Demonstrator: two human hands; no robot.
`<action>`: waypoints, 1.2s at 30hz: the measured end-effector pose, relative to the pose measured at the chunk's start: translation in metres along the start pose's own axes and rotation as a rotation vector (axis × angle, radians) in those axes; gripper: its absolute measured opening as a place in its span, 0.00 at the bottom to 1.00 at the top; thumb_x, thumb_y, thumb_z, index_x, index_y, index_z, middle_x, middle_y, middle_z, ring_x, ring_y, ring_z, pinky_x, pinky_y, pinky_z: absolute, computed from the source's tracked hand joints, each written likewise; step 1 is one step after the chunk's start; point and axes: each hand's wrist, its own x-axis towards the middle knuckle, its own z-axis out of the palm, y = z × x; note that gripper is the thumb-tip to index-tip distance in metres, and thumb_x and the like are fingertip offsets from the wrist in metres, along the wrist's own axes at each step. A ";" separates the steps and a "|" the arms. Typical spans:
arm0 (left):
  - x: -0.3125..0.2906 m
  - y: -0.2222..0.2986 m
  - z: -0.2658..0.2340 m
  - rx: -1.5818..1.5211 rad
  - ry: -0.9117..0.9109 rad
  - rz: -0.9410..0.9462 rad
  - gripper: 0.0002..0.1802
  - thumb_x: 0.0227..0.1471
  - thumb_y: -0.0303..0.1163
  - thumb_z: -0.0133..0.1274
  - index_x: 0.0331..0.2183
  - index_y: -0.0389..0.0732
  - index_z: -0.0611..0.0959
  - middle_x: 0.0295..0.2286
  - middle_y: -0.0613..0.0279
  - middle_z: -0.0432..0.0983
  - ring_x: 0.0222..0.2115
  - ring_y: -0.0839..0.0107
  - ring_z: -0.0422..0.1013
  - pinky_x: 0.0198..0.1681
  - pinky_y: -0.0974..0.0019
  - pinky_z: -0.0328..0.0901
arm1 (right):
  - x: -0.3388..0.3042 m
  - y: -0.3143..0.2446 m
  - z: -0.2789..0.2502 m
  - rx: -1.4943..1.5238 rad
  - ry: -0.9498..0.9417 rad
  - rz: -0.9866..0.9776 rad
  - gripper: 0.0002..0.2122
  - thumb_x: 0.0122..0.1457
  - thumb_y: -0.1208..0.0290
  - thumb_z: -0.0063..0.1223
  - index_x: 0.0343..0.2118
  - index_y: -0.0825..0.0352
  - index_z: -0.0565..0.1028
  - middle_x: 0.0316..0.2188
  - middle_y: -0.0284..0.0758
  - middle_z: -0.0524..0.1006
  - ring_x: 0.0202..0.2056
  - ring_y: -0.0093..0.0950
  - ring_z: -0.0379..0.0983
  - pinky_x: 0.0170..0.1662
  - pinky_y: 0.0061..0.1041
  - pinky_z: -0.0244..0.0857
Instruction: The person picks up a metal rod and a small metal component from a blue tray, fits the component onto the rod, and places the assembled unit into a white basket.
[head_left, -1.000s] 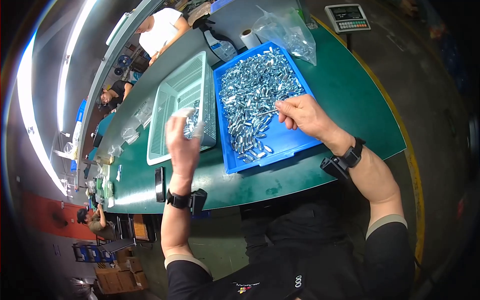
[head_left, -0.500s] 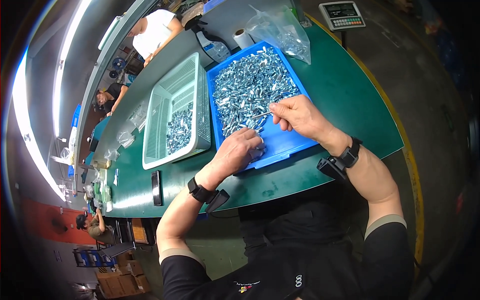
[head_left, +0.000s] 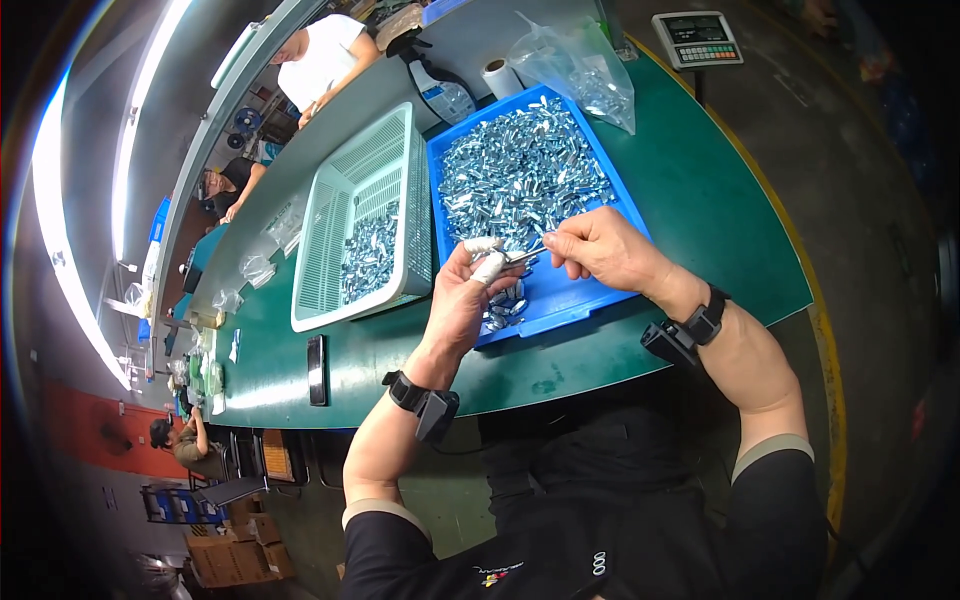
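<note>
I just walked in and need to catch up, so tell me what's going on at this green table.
A person in a black shirt is working over a blue tray heaped with small shiny metal pieces. The right hand grips a thin metal rod; the left hand, with white wrapping on its fingers, is at the rod's other end. Whether it pinches a piece is too small to tell. To the left, a pale green basket holds more such pieces.

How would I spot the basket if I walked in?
Find the big green table. On it, left of the blue tray, stands the basket, partly filled with small metal parts. Unlike the tray, it is pale green with pierced walls.
</note>
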 end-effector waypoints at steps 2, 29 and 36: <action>-0.001 0.000 0.004 -0.015 -0.007 -0.016 0.15 0.64 0.31 0.57 0.50 0.37 0.75 0.45 0.48 0.81 0.43 0.60 0.81 0.45 0.68 0.76 | 0.001 0.001 0.000 0.011 0.034 -0.019 0.19 0.70 0.60 0.53 0.27 0.69 0.81 0.17 0.28 0.76 0.21 0.16 0.70 0.26 0.20 0.64; -0.018 0.084 -0.054 1.423 0.562 0.818 0.16 0.54 0.24 0.64 0.46 0.36 0.82 0.40 0.58 0.82 0.44 0.64 0.77 0.50 0.62 0.69 | 0.003 -0.004 -0.014 0.132 0.278 -0.093 0.24 0.71 0.54 0.50 0.25 0.69 0.80 0.17 0.28 0.75 0.21 0.16 0.69 0.26 0.17 0.63; -0.005 0.024 0.000 1.483 -0.012 0.568 0.15 0.49 0.34 0.68 0.39 0.39 0.86 0.35 0.54 0.77 0.41 0.53 0.73 0.45 0.56 0.69 | 0.002 0.005 -0.005 0.083 0.177 -0.041 0.23 0.71 0.54 0.51 0.25 0.68 0.81 0.16 0.28 0.75 0.21 0.16 0.70 0.26 0.18 0.64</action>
